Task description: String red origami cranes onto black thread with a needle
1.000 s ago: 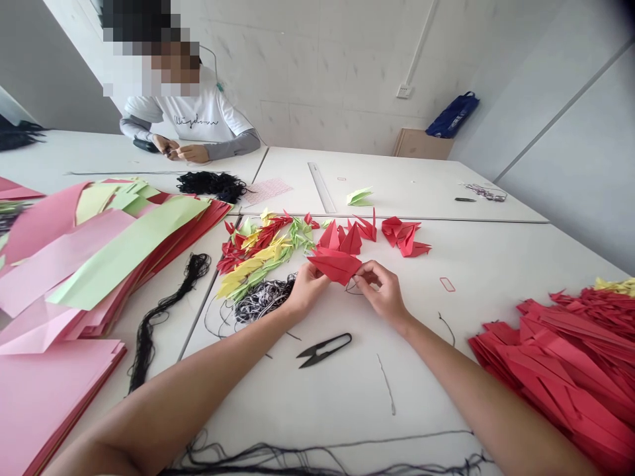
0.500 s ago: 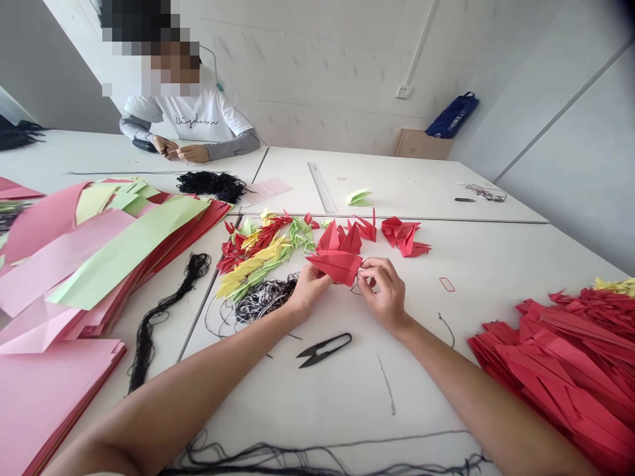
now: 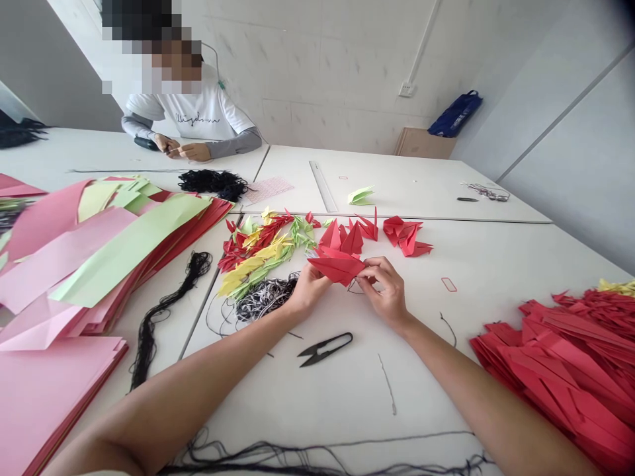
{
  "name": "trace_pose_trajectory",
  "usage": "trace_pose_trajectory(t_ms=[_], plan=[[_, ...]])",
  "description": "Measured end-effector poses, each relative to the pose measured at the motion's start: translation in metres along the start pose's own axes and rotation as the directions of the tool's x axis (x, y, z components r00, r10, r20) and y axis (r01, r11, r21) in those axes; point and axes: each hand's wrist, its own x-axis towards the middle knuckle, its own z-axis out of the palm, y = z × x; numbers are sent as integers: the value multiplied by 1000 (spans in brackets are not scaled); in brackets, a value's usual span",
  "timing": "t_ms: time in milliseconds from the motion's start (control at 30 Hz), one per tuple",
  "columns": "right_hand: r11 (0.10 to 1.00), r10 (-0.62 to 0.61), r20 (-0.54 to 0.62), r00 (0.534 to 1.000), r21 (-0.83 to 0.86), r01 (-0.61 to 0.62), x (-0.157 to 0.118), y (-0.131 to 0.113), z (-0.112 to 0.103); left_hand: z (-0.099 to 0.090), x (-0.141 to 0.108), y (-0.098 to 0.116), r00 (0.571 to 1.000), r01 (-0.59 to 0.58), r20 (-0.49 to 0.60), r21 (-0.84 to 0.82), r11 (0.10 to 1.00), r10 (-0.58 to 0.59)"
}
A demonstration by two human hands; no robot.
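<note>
Between my hands is a folded red paper piece [image 3: 338, 266], apparently an origami crane, held above the table. My left hand [image 3: 310, 291] grips its left side from below, fingers partly hidden behind the paper. The fingers of my right hand [image 3: 384, 287] pinch its right end, where a thin dark thread loop hangs just beneath. Behind the piece stand red origami cranes [image 3: 366, 228], with more red folded cranes [image 3: 407, 236] to the right. Black thread snips [image 3: 326, 348] lie on the table in front of my hands. Beside my left wrist sits a grey-and-black thread tangle [image 3: 265, 297].
Colored folded paper strings [image 3: 260, 258] lie left of center. Large paper sheets [image 3: 59, 383] cover the left side; red folded strips [image 3: 570, 370] are heaped at right. Black cords [image 3: 317, 463] run along the front. A co-worker [image 3: 191, 122] sits across, beyond black yarn [image 3: 213, 184].
The red paper has tilted slightly, its right end now nearer my right fingertips, and its facing side looks narrower. Both hands stay almost in place.
</note>
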Motion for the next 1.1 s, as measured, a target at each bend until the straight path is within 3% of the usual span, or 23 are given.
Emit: trace_pose_trajectory(t_ms=[100,300,467,567,667,867,1100], plan=[[989,87,43,995,117,-91,-1,2,0,0,1,1,1000,-2,6,16,1000,2],[885,262,201,944,341,-318,-1,7,-1,-2,1,0,1000,16,17,10,1000,-17],[874,277,236,931,340,-346,-1,8,-1,-8,4,1,989,54,139,13,998,-55],[872,326,228,917,302,-385,-3,9,-1,-11,6,1,986,53,158,30,998,-57],[895,326,185,927,254,-366,-5,8,0,-12,7,1,986,53,156,60,997,-62],[978,146,166,975,124,-168,-7,7,0,-16,9,1,964,89,250,43,995,-97],[980,140,195,971,115,-164,-8,7,-1,-22,14,5,939,141,309,47,989,-149]])
